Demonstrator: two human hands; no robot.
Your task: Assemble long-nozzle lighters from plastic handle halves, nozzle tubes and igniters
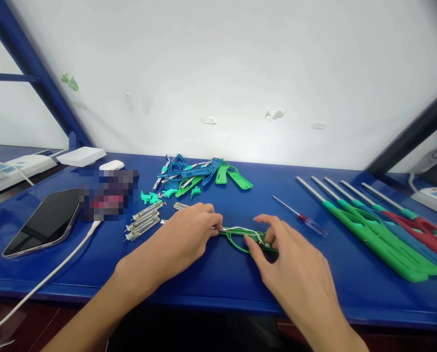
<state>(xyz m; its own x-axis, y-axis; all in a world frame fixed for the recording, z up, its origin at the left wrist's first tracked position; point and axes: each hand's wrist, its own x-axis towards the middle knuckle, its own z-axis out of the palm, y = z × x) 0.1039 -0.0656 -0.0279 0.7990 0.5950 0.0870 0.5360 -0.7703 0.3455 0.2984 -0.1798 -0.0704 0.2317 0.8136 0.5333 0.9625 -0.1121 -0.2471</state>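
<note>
On the blue table in front of me lies an open green half-shell of a long-nosed gas lighter (236,244), with white wires (255,233) running along its inside. My left hand (192,230) is closed, its thumb and fingers pinching the narrow front end of the shell. A silver tube tip (163,222) shows beyond that hand; the rest of it is hidden. My right hand (291,259) curls over the handle end, thumb on the near side and fingers on the far side, with the index finger raised. A small dark part (261,243) sits between thumb and fingers.
Several clear gas tanks (143,222) and teal triggers (152,196) lie left. Behind is a pile of blue shell parts (192,171). A screwdriver (306,221) and several assembled lighters (379,234) lie right. A phone (44,222) and white cable (64,266) are far left.
</note>
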